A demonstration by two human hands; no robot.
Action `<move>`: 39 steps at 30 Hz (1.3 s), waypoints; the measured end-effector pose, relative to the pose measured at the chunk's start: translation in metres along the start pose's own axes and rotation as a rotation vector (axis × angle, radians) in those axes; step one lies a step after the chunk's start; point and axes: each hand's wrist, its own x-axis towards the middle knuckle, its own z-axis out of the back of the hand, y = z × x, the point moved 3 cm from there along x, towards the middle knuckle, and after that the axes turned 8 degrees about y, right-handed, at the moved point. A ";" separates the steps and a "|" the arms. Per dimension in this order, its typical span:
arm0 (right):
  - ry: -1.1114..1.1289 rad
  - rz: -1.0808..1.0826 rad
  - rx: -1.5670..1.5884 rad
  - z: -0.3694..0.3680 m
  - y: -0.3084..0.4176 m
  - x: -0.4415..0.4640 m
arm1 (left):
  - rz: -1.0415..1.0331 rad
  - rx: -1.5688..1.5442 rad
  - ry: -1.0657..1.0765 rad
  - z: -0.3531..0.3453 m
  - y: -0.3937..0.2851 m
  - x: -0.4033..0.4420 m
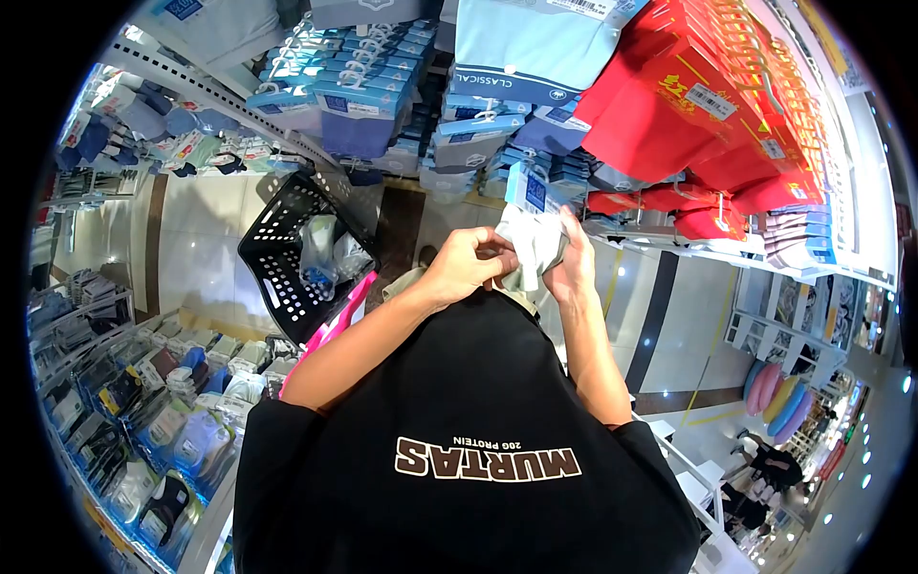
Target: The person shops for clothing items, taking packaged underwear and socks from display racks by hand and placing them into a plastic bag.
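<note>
In front of my black shirt (459,383), both hands hold a pair of pale, whitish socks (532,239) with a blue card label (532,191) at the top. My left hand (470,263) pinches the near side of the fabric, its fingers bent inward. On the other side, my right hand (574,258) grips the socks' edge, thumb and fingers around it. A black perforated basket (271,256) is to the left of my left forearm, with clear plastic packs (325,256) inside. Something bright pink (335,330) runs between the basket and that forearm; its kind is unclear.
Blue-carded packs (359,105) hang on hooks ahead, beside red packs (660,105) at the right. Sock packs (182,430) fill a display at lower left. A white rack (703,478) stands close on my right. Another person (770,464) is farther off at lower right.
</note>
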 end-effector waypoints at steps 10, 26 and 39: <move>0.144 -0.239 -0.070 -0.018 -0.043 -0.028 | -0.153 -0.018 0.074 -0.028 -0.022 -0.003; -0.089 0.438 -0.432 0.041 0.031 0.024 | 0.020 0.038 -0.065 0.019 0.025 -0.009; -0.127 0.362 -0.778 0.071 0.087 0.113 | 0.012 0.384 -0.543 0.115 0.075 -0.111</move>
